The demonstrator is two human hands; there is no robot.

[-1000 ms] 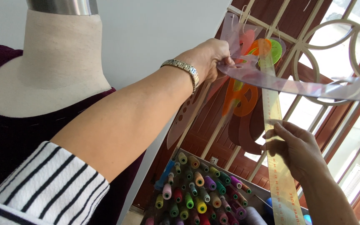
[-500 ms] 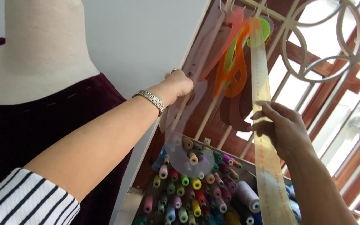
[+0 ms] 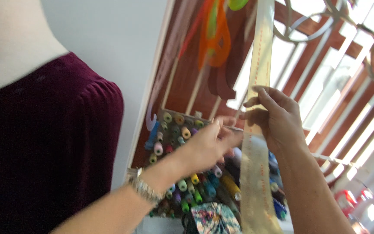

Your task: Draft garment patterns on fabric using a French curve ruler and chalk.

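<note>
while right hand (image 3: 278, 119) pinches long clear ruler (image 3: 256, 143), left hand (image 3: 208, 145) hovers before thread rack (image 3: 182, 169), fingers loosely curled, grasping nothing; maroon garment (image 3: 44, 143) at left.

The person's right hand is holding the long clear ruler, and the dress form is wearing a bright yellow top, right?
Not quite. The head view shows the velvety top on the dress form is dark maroon, not yellow. The right hand does hold the long clear ruler.
</note>
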